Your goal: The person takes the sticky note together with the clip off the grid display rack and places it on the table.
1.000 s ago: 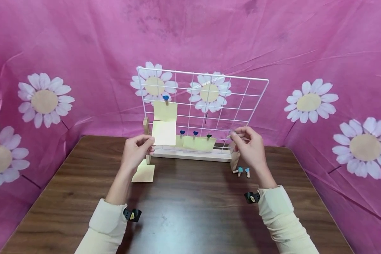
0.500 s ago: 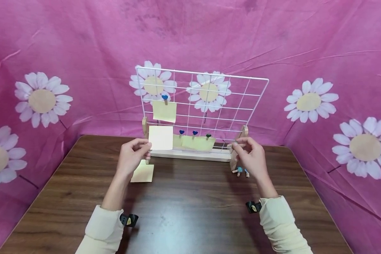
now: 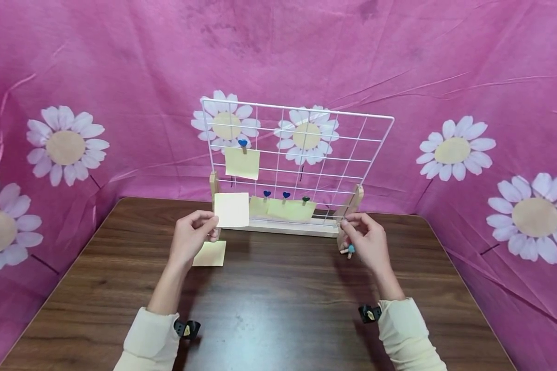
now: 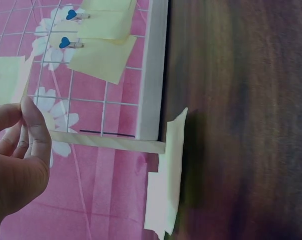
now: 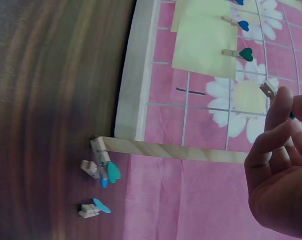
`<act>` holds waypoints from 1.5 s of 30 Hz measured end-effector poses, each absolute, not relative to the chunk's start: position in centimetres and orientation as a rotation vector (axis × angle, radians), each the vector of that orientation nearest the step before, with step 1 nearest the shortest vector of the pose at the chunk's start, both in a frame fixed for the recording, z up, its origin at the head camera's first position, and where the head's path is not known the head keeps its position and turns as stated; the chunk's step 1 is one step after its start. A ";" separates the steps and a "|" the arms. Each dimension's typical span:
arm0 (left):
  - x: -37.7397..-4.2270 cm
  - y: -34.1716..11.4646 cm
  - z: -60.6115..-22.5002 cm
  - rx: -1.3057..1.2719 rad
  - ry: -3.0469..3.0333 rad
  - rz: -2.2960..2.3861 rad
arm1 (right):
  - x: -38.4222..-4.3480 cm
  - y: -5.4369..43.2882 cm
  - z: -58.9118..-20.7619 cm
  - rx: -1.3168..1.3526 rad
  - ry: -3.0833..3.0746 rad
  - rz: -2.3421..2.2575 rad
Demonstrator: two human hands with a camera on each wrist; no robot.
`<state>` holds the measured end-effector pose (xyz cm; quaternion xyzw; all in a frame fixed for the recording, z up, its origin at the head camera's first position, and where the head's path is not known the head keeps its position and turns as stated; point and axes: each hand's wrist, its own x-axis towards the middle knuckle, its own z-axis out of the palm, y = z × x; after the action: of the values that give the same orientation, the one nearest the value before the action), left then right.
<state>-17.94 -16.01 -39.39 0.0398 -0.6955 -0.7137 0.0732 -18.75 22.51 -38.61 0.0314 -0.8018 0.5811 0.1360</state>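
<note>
My left hand (image 3: 192,238) pinches a pale yellow sticky note (image 3: 232,210) by its left edge, in front of the lower left of a white wire grid panel (image 3: 297,109). At the panel's right post, my right hand (image 3: 370,243) pinches a mini wooden clothespin (image 5: 267,90) between thumb and forefinger; its tip shows in the right wrist view. One sticky note (image 3: 242,165) hangs high on the left of the grid from a clothespin with a blue heart (image 3: 243,142). Lower down, overlapping sticky notes (image 3: 292,209) hang from blue and green heart clothespins.
The panel stands in a wooden base (image 3: 288,226) on a dark wood table (image 3: 278,299). Loose sticky notes (image 3: 211,253) lie by its left foot. Several mini clothespins (image 5: 111,172) lie by the right foot. A pink flowered cloth (image 3: 278,51) hangs behind.
My left hand has lowered the sticky note and moved it slightly left, away from the clipped note above. My right hand has come down along the panel's right side with the clothespin.
</note>
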 end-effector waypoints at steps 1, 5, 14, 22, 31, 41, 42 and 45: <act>-17.9 -16.0 -39.6 0.125 -2.091 -2.145 | -18.7 22.6 -38.8 0.091 -2.316 1.689; -17.6 -16.1 -40.3 0.151 -2.112 -2.146 | -18.5 22.8 -39.9 0.072 -2.320 1.733; -17.3 -16.4 -41.6 0.208 -2.128 -2.138 | -18.1 23.3 -41.1 0.015 -2.362 1.776; -17.2 -16.8 -42.5 0.257 -2.172 -2.142 | -18.1 24.2 -41.7 -0.008 -2.473 1.685; -17.1 -17.3 -43.3 0.266 -2.247 -2.138 | -17.8 24.5 -42.9 -0.028 -2.502 1.661; -16.9 -17.6 -44.1 0.251 -2.307 -2.152 | -17.5 24.6 -44.2 -0.023 -2.466 1.636; -16.8 -17.7 -44.2 0.248 -2.316 -2.158 | -17.5 24.7 -44.2 -0.025 -2.471 1.618; -16.8 -17.8 -44.3 0.228 -2.346 -2.177 | -17.5 24.8 -44.4 -0.033 -2.485 1.571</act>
<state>-16.77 -17.82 -44.29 0.0710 -0.7307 -0.6782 -0.0334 -17.47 24.76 -44.39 -0.0112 -0.8410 0.5315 0.1005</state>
